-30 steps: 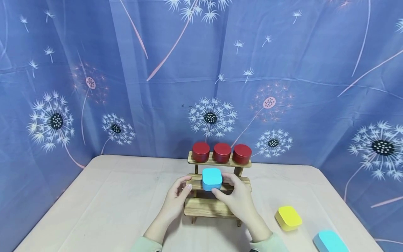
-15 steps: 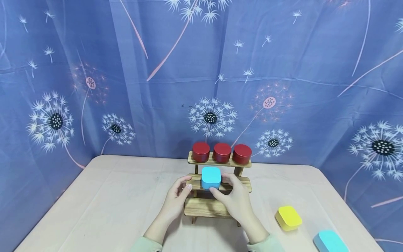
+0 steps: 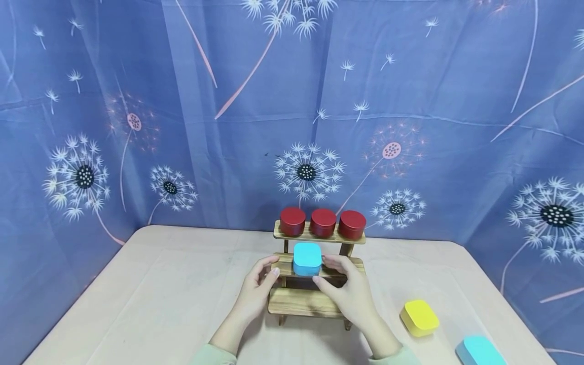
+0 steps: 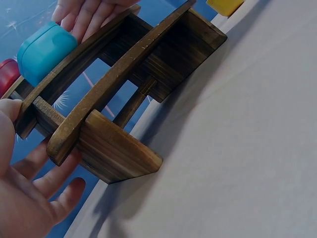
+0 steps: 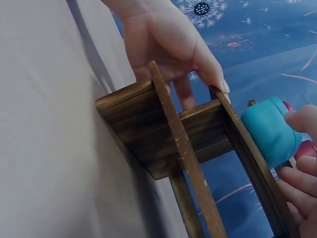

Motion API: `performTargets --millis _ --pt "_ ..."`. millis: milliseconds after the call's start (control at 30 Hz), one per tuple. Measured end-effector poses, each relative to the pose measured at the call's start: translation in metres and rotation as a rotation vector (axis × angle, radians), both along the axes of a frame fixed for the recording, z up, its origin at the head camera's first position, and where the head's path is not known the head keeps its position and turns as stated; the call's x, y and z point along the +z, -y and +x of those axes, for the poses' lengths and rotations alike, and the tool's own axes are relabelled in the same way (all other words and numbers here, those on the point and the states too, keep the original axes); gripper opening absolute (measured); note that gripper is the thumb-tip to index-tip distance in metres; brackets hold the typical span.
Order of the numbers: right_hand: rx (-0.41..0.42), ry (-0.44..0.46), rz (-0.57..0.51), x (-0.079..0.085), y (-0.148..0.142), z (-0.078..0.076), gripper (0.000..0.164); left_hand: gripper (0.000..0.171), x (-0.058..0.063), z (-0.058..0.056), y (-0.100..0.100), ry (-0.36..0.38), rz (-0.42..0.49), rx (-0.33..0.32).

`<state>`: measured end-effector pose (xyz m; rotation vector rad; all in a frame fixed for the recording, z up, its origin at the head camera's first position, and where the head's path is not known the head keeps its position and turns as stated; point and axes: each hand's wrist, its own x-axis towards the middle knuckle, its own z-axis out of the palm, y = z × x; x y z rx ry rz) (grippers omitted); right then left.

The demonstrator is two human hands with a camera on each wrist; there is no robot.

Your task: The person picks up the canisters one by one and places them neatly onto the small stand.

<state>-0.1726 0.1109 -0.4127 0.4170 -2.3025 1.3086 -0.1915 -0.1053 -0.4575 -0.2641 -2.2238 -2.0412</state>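
Observation:
A three-tier wooden display stand [image 3: 303, 302] stands on the table. On its middle shelf sits a light blue box [image 3: 307, 258] with rounded corners and a lid. My left hand [image 3: 255, 286] holds the left end of that shelf, thumb at the front edge and fingers behind, as the left wrist view also shows. Just right of the blue box is my right hand [image 3: 349, 289], its thumb and fingers spread apart. In the right wrist view the thumb [image 5: 302, 121] overlaps the box's edge. Three round red tins [image 3: 323, 223] line the top shelf.
At the right on the pale tablecloth [image 3: 173, 289] lie a yellow rounded box [image 3: 420, 318] and a second light blue box [image 3: 480, 351]. A blue curtain [image 3: 237, 152] with dandelion prints hangs behind the table. The bottom shelf of the stand bears nothing.
The blue box has shifted slightly back on the middle shelf. My right thumb and fingers have loosened from it and drawn a little to the right. The left hand keeps its hold.

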Motion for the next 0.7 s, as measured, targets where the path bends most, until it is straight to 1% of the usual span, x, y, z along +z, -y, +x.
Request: performTargets --millis 333,567,700 --pt "-0.075 -0.031 0.04 -0.003 -0.015 0.007 0.04 0.034 -0.001 -0.001 0.0 0.003 -0.013 0.0" --pt "-0.098 -0.065 0.068 -0.005 -0.026 0.01 0.039 0.033 -0.001 -0.001 0.0 0.008 -0.01 0.007" --pt "-0.112 -0.099 0.085 -0.006 -0.031 0.012 0.04 0.032 -0.001 -0.001 -0.001 0.008 -0.009 0.008"
